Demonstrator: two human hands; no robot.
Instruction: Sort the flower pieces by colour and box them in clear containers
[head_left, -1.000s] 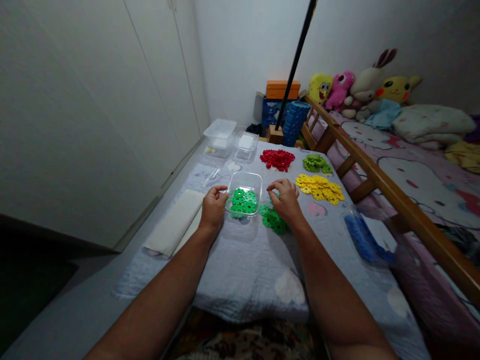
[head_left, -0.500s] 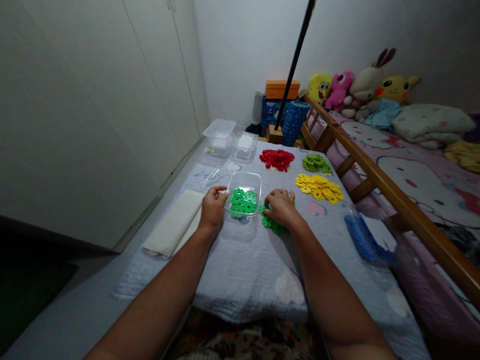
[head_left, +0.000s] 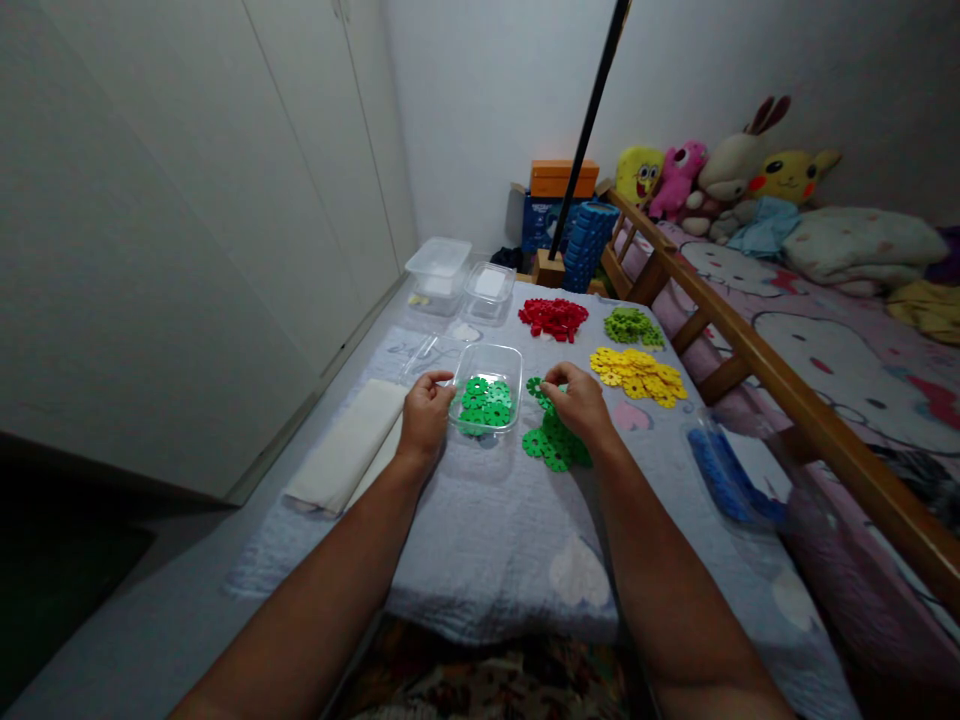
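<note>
While the left side is filled by a white cabinet [head_left: 187, 200], a bed [head_left: 847, 345] with a wooden rail [head_left: 720, 290] is seen on the right, and between them a table is covered with a pale cloth [head_left: 480, 560]. A folded towel [head_left: 349, 440] is laid toward its left edge. At the far left, clear boxes [head_left: 437, 262] are set. An upright clear tub [head_left: 489, 347] is placed in the middle, with green discs [head_left: 486, 402] spread over its bottom. Its left rim is touched by the left hand [head_left: 425, 412], whose thumb and fingertips are held near each other; whether the rim is pinched cannot be told. Beyond the right hand [head_left: 579, 402], 3 separate piles are heaped: yellow pieces [head_left: 639, 376], red pieces [head_left: 553, 318] and lime pieces [head_left: 632, 326]. Below that hand, a green pile [head_left: 555, 442] is partly covered. Just right of the tub and apart from it, 1 green disc [head_left: 535, 388] is clamped between the right thumb and fingertips.
</note>
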